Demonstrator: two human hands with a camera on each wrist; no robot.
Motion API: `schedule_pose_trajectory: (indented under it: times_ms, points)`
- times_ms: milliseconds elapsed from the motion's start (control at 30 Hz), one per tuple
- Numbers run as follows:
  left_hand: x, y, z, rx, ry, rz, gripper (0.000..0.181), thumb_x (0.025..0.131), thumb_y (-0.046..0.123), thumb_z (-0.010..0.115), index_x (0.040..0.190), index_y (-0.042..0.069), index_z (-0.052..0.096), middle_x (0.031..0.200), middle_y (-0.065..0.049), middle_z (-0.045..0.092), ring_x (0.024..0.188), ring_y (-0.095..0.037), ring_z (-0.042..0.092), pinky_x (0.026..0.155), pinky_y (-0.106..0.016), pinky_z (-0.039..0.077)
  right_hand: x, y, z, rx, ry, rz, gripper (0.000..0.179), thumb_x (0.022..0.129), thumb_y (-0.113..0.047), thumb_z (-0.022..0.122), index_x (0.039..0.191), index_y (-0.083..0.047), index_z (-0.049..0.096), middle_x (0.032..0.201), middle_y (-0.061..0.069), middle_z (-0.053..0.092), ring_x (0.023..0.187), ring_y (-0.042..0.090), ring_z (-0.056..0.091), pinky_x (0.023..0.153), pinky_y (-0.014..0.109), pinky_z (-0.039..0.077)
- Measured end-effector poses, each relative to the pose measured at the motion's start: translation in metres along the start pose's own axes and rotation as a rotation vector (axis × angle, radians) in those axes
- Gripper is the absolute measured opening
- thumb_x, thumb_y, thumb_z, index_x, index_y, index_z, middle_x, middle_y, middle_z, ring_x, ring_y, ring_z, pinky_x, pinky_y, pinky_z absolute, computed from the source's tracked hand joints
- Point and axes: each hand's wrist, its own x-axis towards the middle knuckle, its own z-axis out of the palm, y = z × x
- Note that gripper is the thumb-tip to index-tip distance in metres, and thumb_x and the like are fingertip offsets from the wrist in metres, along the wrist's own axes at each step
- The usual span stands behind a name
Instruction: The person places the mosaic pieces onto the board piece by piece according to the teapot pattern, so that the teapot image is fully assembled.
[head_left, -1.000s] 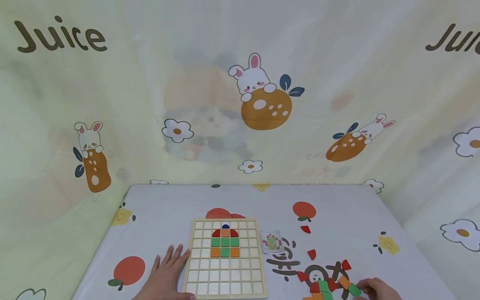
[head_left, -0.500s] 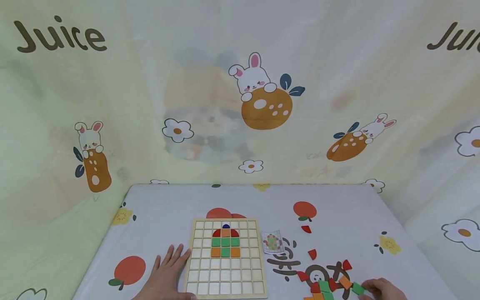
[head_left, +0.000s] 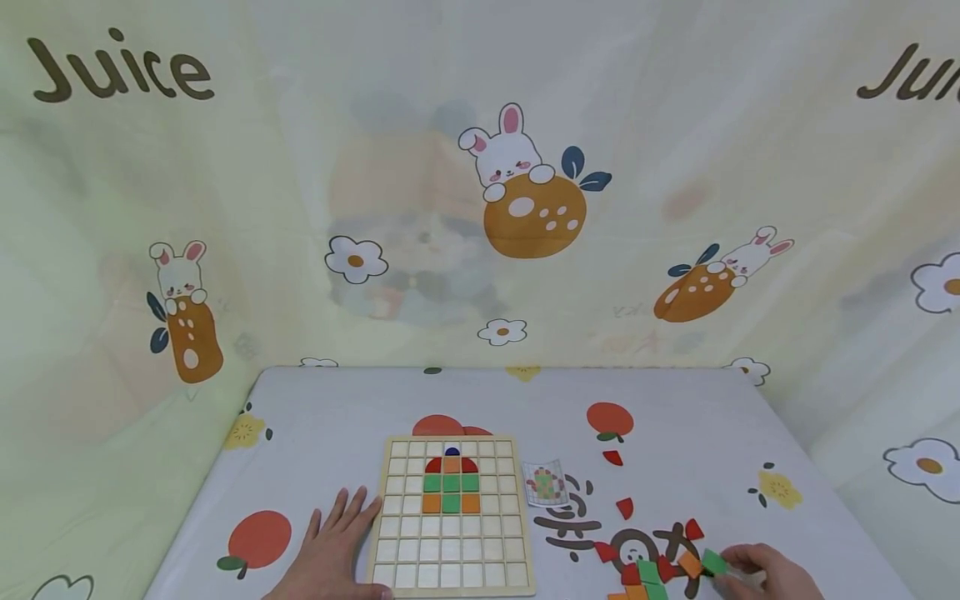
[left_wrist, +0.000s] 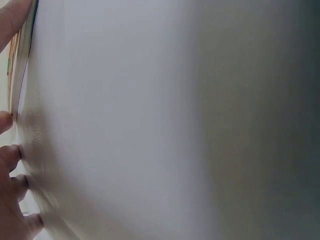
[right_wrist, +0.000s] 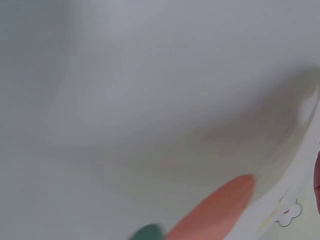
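My left hand (head_left: pixel 337 546) lies with spread fingers along the left edge of a wooden grid board (head_left: pixel 450 550), thumb at its bottom corner. The left wrist view catches the fingertips (left_wrist: pixel 20 185) on the cloth and the board's edge (left_wrist: pixel 21 65). Set in the board are green tiles (head_left: pixel 451 483), orange tiles (head_left: pixel 431 503), red curved pieces (head_left: pixel 432 466) and a small blue piece (head_left: pixel 452 452). At the lower right, my right hand (head_left: pixel 768 571) pinches a green square tile (head_left: pixel 715 562), tilted beside an orange tile (head_left: pixel 690 564). The right wrist view shows mostly cloth.
A small printed pattern card (head_left: pixel 545 484) lies right of the board. Loose red pieces (head_left: pixel 625 508) and a cluster of green tiles (head_left: pixel 648 572) and orange tiles (head_left: pixel 637 592) lie near my right hand. A patterned cloth curtain (head_left: pixel 420 333) stands behind the table.
My right hand has moved slightly right, and the green tile has gone from lying flat beside the orange tile to being tilted in the fingers. The left hand and board stay put.
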Motion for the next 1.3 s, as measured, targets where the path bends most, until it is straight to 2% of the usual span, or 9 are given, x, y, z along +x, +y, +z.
schedule_pose_trajectory:
  times_ms: [167,300,500,633,767,867,1100,1300]
  points:
    - [0.0,0.001,-0.001,-0.001,0.0,0.004,0.132,0.057,0.083,0.078,0.158,0.01,0.037,0.167,-0.017,0.031,0.157,-0.047,0.015,0.119,-0.079,0.011,-0.003,-0.023,-0.003,-0.064,0.064,-0.129,0.058,0.085,-0.039,0.082,0.118,0.006,0.066,0.099,0.001,0.069,0.086,0.018,0.06,0.074,0.034,0.055]
    - [0.0,0.002,-0.002,0.004,0.002,-0.001,0.132,0.056,0.084,0.078,0.158,0.01,0.037,0.167,-0.017,0.031,0.157,-0.047,0.014,0.119,-0.079,0.01,-0.002,-0.043,0.002,-0.034,0.061,-0.178,0.053,0.087,-0.037,0.081,0.117,0.004,0.067,0.102,0.001,0.07,0.091,0.018,0.061,0.075,0.032,0.055]
    - [-0.001,0.001,-0.002,0.006,0.005,0.007,0.132,0.057,0.083,0.079,0.158,0.009,0.037,0.167,-0.017,0.031,0.156,-0.047,0.016,0.119,-0.078,0.011,0.0,-0.085,0.02,0.084,0.025,-0.197,0.043,0.087,-0.027,0.082,0.117,0.001,0.067,0.103,0.0,0.069,0.089,0.016,0.062,0.077,0.033,0.062]
    - [-0.001,0.001,-0.002,-0.001,0.001,0.0,0.132,0.057,0.083,0.079,0.158,0.01,0.037,0.167,-0.017,0.031,0.157,-0.047,0.015,0.12,-0.078,0.01,-0.001,-0.112,0.036,0.129,0.018,-0.257,0.036,0.085,-0.023,0.084,0.112,-0.004,0.07,0.101,0.0,0.068,0.089,0.016,0.064,0.077,0.032,0.063]
    - [-0.001,0.002,-0.001,-0.003,-0.001,-0.01,0.132,0.056,0.084,0.078,0.158,0.01,0.038,0.167,-0.016,0.031,0.157,-0.046,0.014,0.12,-0.077,0.01,-0.002,-0.14,0.051,0.114,0.045,-0.349,0.027,0.083,-0.019,0.085,0.106,-0.01,0.074,0.099,-0.001,0.067,0.087,0.013,0.062,0.072,0.026,0.062]
    - [-0.001,0.001,-0.001,-0.001,0.0,-0.011,0.132,0.056,0.083,0.079,0.158,0.01,0.038,0.167,-0.017,0.031,0.157,-0.046,0.014,0.12,-0.077,0.01,-0.003,-0.16,0.06,0.06,0.068,-0.396,0.025,0.081,-0.02,0.087,0.102,-0.014,0.076,0.097,-0.004,0.068,0.087,0.01,0.061,0.076,0.028,0.061]
    - [0.001,0.002,0.0,-0.012,-0.008,-0.017,0.131,0.057,0.084,0.078,0.159,0.011,0.037,0.167,-0.016,0.031,0.157,-0.046,0.013,0.121,-0.076,0.009,-0.001,-0.189,0.074,0.057,-0.033,-0.551,0.024,0.085,-0.018,0.084,0.106,-0.009,0.076,0.1,-0.001,0.069,0.097,0.02,0.072,0.081,0.036,0.064]
    - [0.001,0.001,0.0,-0.007,-0.001,-0.017,0.132,0.056,0.085,0.077,0.158,0.011,0.038,0.167,-0.016,0.031,0.157,-0.045,0.013,0.121,-0.077,0.009,0.002,-0.212,0.09,0.0,-0.052,-0.665,0.022,0.086,-0.02,0.082,0.106,-0.014,0.075,0.1,-0.007,0.07,0.094,0.012,0.067,0.082,0.031,0.061]
